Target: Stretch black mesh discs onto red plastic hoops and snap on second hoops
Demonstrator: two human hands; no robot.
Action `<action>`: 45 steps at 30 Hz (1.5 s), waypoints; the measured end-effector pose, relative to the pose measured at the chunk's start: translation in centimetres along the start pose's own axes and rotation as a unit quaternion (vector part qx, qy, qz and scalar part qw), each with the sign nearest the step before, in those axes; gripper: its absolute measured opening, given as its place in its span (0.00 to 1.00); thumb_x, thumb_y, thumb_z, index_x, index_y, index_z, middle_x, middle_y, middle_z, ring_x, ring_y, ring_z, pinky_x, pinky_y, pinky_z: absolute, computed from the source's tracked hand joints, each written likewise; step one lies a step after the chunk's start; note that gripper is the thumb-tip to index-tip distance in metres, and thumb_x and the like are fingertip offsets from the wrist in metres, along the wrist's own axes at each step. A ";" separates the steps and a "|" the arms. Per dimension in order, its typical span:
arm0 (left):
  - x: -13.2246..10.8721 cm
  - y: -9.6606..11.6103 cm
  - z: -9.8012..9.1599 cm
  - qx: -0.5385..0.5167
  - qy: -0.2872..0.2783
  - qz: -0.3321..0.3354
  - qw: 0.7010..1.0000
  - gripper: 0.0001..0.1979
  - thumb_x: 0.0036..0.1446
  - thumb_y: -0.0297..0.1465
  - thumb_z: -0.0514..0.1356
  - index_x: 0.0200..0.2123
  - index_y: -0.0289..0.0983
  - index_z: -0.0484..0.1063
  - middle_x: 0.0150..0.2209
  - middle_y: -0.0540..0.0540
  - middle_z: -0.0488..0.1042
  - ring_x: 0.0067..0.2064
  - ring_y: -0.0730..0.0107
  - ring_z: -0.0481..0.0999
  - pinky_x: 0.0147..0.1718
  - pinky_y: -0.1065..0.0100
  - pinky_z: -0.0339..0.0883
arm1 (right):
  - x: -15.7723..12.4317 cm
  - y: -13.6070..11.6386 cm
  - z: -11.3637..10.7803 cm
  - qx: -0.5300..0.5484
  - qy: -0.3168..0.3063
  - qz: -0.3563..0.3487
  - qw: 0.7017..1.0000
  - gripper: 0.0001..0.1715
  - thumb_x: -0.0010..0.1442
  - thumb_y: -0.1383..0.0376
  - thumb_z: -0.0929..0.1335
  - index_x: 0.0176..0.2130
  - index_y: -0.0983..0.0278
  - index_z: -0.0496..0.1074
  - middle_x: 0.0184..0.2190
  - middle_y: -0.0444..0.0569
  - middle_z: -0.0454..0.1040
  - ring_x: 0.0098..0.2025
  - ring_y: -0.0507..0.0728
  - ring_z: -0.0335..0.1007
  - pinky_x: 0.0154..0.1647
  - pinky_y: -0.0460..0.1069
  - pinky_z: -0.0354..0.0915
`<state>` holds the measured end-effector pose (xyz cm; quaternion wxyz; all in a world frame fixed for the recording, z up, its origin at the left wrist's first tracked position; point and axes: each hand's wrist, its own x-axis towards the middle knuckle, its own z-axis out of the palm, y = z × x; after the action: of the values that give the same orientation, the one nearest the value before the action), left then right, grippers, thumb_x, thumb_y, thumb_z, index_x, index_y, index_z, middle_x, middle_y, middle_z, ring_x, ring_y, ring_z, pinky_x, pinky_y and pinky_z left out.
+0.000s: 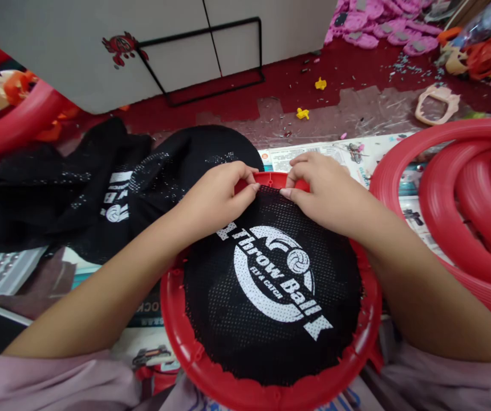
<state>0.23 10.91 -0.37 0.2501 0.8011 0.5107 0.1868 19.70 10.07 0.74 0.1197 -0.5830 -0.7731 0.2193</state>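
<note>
A round black mesh fabric (211, 308) printed "Throw Ball" in white lies across a red plastic ring (173, 319), resting close to my lap. Both of my hands are at the ring's far side. My left hand (228, 194) pinches the mesh edge between thumb and fingers, close to the rim. Opposite it, a short gap to the right, my right hand (320, 191) also pinches the fabric's edge against the rim. A bit of bare red rim shows between them. Around the near side the mesh edge sits along the ring's inner side.
More black mesh pieces (78, 188) lie to the left, beside a grey tray (8, 271) of small metal parts. Red rings (403, 154) are piled at the right. A white box (69, 57) stands behind. Pink pieces (369, 23) and yellow bits (302, 113) litter the floor.
</note>
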 end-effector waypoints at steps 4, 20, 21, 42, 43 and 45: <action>0.2 -0.2 0.0 0.011 -0.011 -0.036 0.999 0.09 0.58 0.35 0.55 0.31 0.35 0.69 0.39 0.45 0.79 0.33 0.67 0.73 0.31 0.67 0.61 | 0.2 0.1 0.0 0.036 -0.040 0.034 0.998 0.06 0.60 0.65 0.65 0.33 0.64 0.71 0.32 0.48 0.74 0.33 0.55 0.65 0.33 0.49 0.56; 0.3 -0.5 0.6 -0.031 -0.018 -0.062 0.997 0.06 0.52 0.31 0.58 0.27 0.35 0.72 0.36 0.45 0.79 0.35 0.66 0.75 0.35 0.66 0.65 | 0.5 -0.2 0.0 -0.026 -0.044 0.049 0.998 0.09 0.60 0.66 0.64 0.35 0.65 0.74 0.34 0.52 0.77 0.34 0.57 0.69 0.32 0.49 0.57; 0.2 -0.6 0.6 -0.040 -0.017 -0.065 0.997 0.06 0.52 0.31 0.58 0.28 0.35 0.73 0.36 0.46 0.79 0.35 0.66 0.75 0.35 0.66 0.66 | 0.5 -0.2 0.0 -0.024 -0.044 0.050 0.997 0.09 0.60 0.66 0.64 0.35 0.65 0.74 0.34 0.52 0.77 0.34 0.57 0.69 0.32 0.49 0.57; 0.2 -0.5 0.5 -0.044 -0.022 -0.082 0.995 0.08 0.51 0.33 0.58 0.29 0.36 0.74 0.35 0.46 0.79 0.33 0.68 0.74 0.33 0.67 0.66 | 0.9 0.4 0.5 -0.027 -0.033 0.036 0.998 0.11 0.57 0.69 0.63 0.31 0.66 0.76 0.30 0.52 0.76 0.30 0.55 0.68 0.32 0.49 0.58; 0.1 -0.5 0.5 -0.040 -0.019 -0.077 0.996 0.08 0.52 0.34 0.58 0.31 0.36 0.74 0.35 0.46 0.79 0.34 0.67 0.74 0.34 0.67 0.66 | 0.9 0.6 0.2 -0.014 -0.026 0.041 0.999 0.11 0.57 0.69 0.64 0.31 0.66 0.76 0.30 0.52 0.77 0.31 0.55 0.68 0.32 0.49 0.59; 0.1 -0.5 0.5 -0.021 -0.015 -0.068 0.997 0.09 0.53 0.34 0.57 0.35 0.36 0.75 0.36 0.47 0.79 0.35 0.66 0.75 0.35 0.66 0.66 | 0.7 1.0 -0.6 0.007 0.001 0.053 0.999 0.11 0.58 0.68 0.64 0.33 0.65 0.76 0.31 0.51 0.77 0.32 0.55 0.69 0.34 0.49 0.60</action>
<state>0.15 11.10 -1.08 0.2866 0.7616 0.5564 0.1679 20.60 11.12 0.70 0.1128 -0.6226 -0.7395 0.2297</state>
